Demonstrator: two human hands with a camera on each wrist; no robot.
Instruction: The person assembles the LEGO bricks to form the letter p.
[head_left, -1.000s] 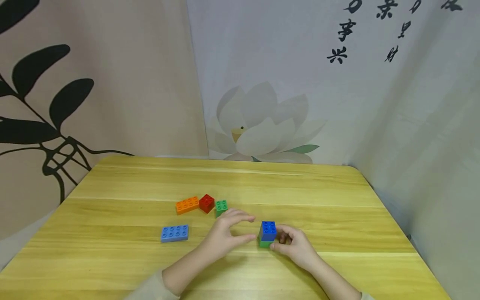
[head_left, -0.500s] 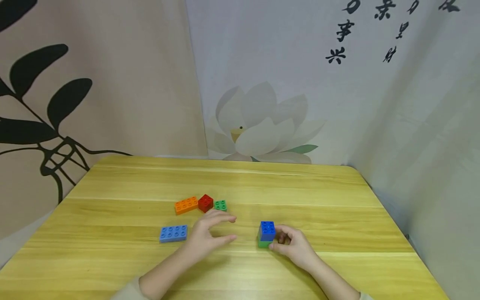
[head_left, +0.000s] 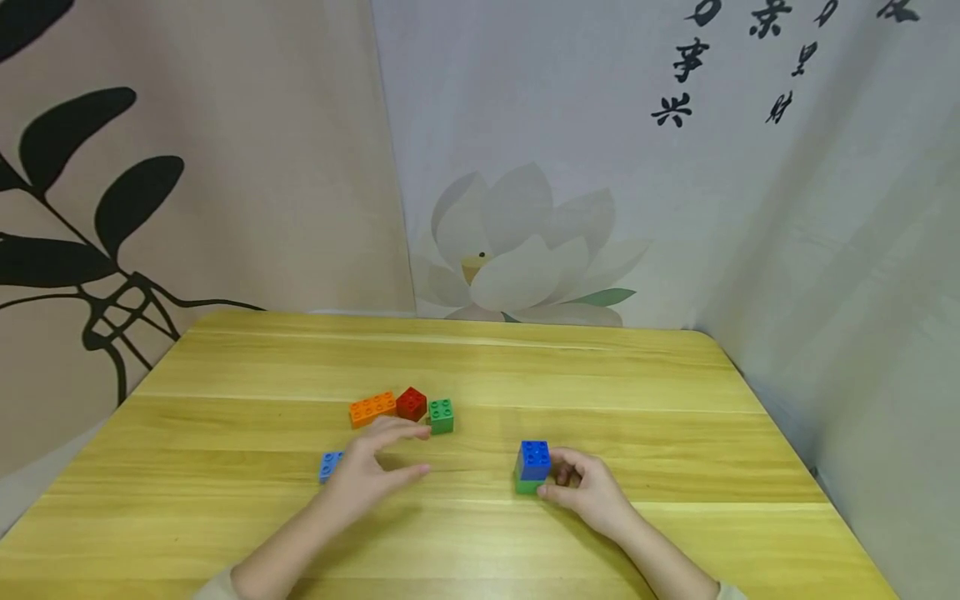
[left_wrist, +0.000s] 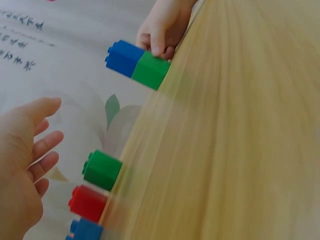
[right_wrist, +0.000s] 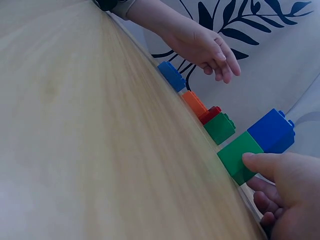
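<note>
My right hand (head_left: 592,493) holds the lower part of a two-brick stack, its thumb against the green brick (right_wrist: 240,156). A dark blue brick (head_left: 535,460) sits on top of that green one, and the stack stands upright on the table. My left hand (head_left: 366,467) is raised over the table with thumb and fingers apart and nothing between them. It partly hides a light blue brick (head_left: 328,468) in the head view. Just beyond its fingertips stands a second green brick (head_left: 441,417).
A red brick (head_left: 411,404) and an orange brick (head_left: 371,409) lie in a row to the left of the second green brick. The wooden table (head_left: 675,417) ends at a printed cloth backdrop (head_left: 525,125) behind.
My left hand has moved left from beside the stack to over the light blue brick, uncovering the second green brick. My right hand and the stack have stayed in place.
</note>
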